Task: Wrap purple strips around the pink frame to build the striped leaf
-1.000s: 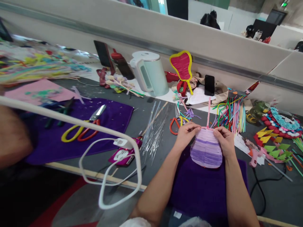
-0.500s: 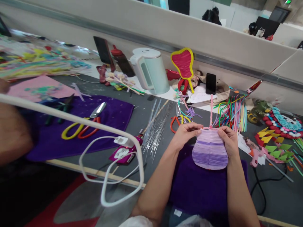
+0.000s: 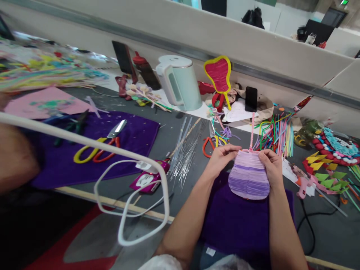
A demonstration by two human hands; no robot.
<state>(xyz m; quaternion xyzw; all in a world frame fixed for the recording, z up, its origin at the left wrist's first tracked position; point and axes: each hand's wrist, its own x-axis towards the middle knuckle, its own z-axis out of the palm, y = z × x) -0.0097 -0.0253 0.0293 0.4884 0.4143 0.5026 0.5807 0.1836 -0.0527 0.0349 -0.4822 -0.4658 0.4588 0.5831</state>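
I hold a purple striped craft piece, wound from light and darker purple pipe cleaners, over a dark purple cloth. My left hand pinches its upper left edge. My right hand grips its upper right edge. A pink pipe cleaner sticks up from the top of the piece between my fingers.
A pile of coloured pipe cleaners lies behind my hands. Silver wires and red-handled scissors lie to the left. Further left are yellow-and-red scissors on another purple cloth, a white cable, a kettle and a glue gun.
The purple piece has tilted slightly and my fingers have shifted along its top edge. The view has drifted a little.
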